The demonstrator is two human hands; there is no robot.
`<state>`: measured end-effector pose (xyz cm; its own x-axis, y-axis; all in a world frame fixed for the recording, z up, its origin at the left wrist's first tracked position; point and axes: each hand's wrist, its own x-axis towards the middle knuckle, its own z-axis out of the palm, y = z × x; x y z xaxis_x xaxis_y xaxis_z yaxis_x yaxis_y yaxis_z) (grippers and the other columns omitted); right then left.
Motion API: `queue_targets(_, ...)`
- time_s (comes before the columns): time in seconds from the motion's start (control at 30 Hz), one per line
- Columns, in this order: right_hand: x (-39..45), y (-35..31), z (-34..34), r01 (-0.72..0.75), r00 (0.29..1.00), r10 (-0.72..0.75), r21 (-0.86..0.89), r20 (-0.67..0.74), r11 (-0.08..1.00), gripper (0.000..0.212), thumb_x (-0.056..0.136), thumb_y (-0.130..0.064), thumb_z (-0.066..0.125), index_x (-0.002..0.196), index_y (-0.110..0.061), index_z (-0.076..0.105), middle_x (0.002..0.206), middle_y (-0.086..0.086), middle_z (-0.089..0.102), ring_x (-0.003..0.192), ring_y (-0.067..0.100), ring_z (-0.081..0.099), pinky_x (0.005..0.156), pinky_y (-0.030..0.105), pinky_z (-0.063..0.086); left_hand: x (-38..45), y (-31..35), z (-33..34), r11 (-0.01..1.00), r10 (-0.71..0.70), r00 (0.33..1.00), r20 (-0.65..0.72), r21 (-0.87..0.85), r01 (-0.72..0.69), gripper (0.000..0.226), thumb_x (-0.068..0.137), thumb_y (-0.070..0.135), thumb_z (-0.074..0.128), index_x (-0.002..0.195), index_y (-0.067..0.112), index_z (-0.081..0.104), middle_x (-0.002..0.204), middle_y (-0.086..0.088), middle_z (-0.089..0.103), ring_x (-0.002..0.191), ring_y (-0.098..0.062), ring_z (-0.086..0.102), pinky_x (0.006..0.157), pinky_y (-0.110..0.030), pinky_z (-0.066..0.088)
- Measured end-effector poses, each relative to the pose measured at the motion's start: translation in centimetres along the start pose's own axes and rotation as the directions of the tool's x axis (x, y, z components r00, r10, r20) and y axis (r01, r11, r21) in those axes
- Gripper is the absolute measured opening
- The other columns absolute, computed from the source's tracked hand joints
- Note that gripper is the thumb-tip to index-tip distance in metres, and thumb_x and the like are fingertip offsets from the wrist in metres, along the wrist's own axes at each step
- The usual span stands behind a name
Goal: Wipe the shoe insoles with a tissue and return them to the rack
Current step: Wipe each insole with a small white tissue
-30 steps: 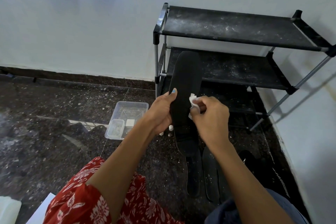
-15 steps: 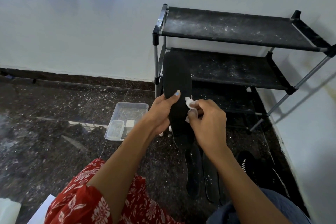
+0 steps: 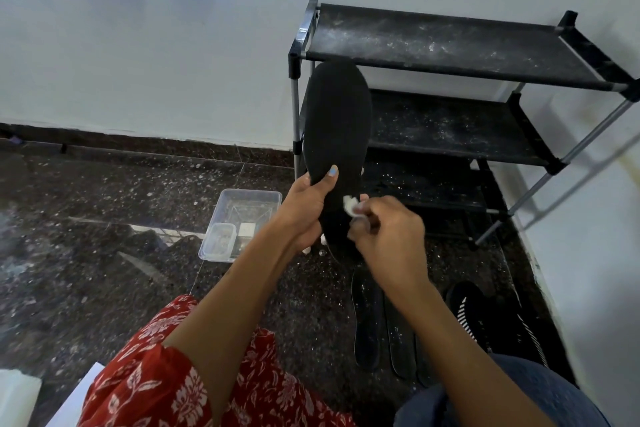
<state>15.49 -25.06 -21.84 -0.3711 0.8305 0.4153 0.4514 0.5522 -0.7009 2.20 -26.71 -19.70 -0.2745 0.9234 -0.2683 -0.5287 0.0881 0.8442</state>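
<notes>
Left hand point(image 3: 306, 206) gripping insole point(image 3: 337, 135) upright, toe at 12 o'clock, exposing face. Right hand point(image 3: 388, 230) pinching tissue point(image 3: 350, 205) against it, wiping. Rack point(image 3: 450, 45) at 1 o'clock.

We are holding one black insole point(image 3: 337, 135) upright, toe up, in front of the rack point(image 3: 450, 45). A crumpled white tissue point(image 3: 350, 205) is touching its lower right edge. Two more black insoles point(image 3: 382, 322) are lying flat side by side on the floor. The black three-shelf rack is standing dusty against the wall.
</notes>
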Motion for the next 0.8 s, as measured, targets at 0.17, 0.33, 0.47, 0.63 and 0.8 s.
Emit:
queue_targets(0.17, -0.4, -0.8, 0.2, 0.085, 0.988, -0.091, 0.048, 0.128, 0.995, 0.014, 0.075, -0.001, 0.065, 0.086, -0.008, 0.071, 0.085, 0.003, 0.068, 0.070, 0.013, 0.064, 0.073, 0.031, 0.055, -0.1, 0.1, 0.4, 1.000, -0.017, 1.000, -0.017, -0.006, 0.017, 0.036, 0.100, 0.019, 0.043, 0.130, 0.001, 0.049, 0.123, -0.018, 0.061, 0.093, -0.032, 0.065, 0.082, -0.038, 0.057)
queue_targets(0.33, 0.3, -0.2, -0.1, 0.000, 1.000, 0.000, -0.007, -0.028, 1.000, 0.015, 0.076, 0.000, 0.064, 0.088, -0.005, 0.070, 0.088, 0.006, 0.068, 0.074, 0.015, 0.065, 0.068, 0.035, 0.056, -0.2, 0.3, 0.1, 1.000, -0.007, 1.000, -0.011, 0.001, 0.007, 0.036, 0.100, 0.019, 0.043, 0.130, 0.000, 0.050, 0.122, -0.017, 0.062, 0.093, -0.024, 0.068, 0.077, -0.032, 0.058)
queue_targets(0.47, -0.2, -1.0, 0.2, 0.080, 0.986, -0.088, 0.066, 0.139, 0.995, 0.014, 0.075, -0.002, 0.066, 0.088, -0.007, 0.071, 0.087, 0.004, 0.068, 0.073, 0.012, 0.065, 0.066, 0.028, 0.056, -0.3, 0.4, 0.1, 1.000, -0.006, 1.000, -0.001, -0.023, 0.006, 0.036, 0.100, 0.020, 0.042, 0.129, 0.001, 0.050, 0.120, -0.015, 0.063, 0.090, -0.031, 0.068, 0.079, -0.038, 0.058)
queue_targets(0.63, 0.1, -0.4, -0.2, -0.044, 0.999, 0.044, 0.002, 0.019, 0.999, 0.016, 0.075, -0.003, 0.065, 0.089, -0.007, 0.071, 0.088, 0.002, 0.067, 0.070, 0.010, 0.063, 0.064, 0.028, 0.055, -0.4, 0.6, 0.1, 1.000, 0.006, 1.000, 0.012, -0.022, -0.005, 0.037, 0.100, 0.020, 0.041, 0.130, -0.001, 0.049, 0.114, -0.014, 0.066, 0.083, -0.026, 0.071, 0.069, -0.035, 0.059)
queue_targets(0.8, -0.8, -1.6, 0.1, 0.027, 0.970, -0.040, 0.058, 0.241, 0.998, 0.016, 0.073, -0.005, 0.067, 0.087, -0.011, 0.072, 0.086, -0.001, 0.067, 0.067, 0.007, 0.061, 0.064, 0.027, 0.054, -0.2, 0.4, -0.1, 1.000, 0.019, 1.000, 0.008, -0.006, -0.019, 0.036, 0.100, 0.021, 0.041, 0.129, 0.003, 0.051, 0.119, -0.013, 0.065, 0.091, -0.036, 0.068, 0.083, -0.044, 0.057)
